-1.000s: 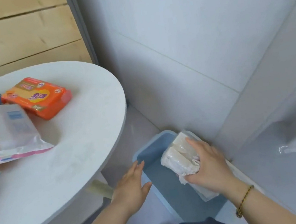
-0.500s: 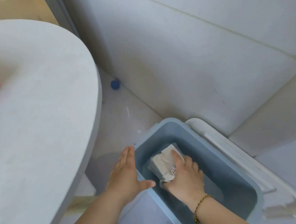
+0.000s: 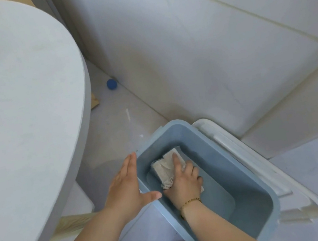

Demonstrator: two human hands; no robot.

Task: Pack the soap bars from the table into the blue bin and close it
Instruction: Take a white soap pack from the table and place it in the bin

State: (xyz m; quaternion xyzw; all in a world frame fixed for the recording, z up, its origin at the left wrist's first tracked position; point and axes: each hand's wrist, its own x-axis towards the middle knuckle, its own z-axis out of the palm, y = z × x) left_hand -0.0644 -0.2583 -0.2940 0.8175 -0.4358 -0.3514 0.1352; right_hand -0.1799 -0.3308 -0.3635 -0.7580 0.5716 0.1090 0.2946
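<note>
The blue bin (image 3: 253, 184) stands open on the floor by the wall. My right hand (image 3: 184, 181) is inside it, closed on a white wrapped pack of soap bars (image 3: 164, 166) that rests at the bin's near-left end. My left hand (image 3: 125, 186) lies flat and open against the bin's left rim, thumb hooked over the edge. The bin's white lid (image 3: 253, 170) lies along its right side, by the wall.
The round white table (image 3: 19, 125) fills the left side, its edge close to my left arm. A small blue ball (image 3: 111, 84) sits on the floor at the wall's base. White wall panels rise behind the bin.
My right hand has lowered the soap pack from above the bin down to its bottom. My view has tilted down, so the packs on the table have left the frame.
</note>
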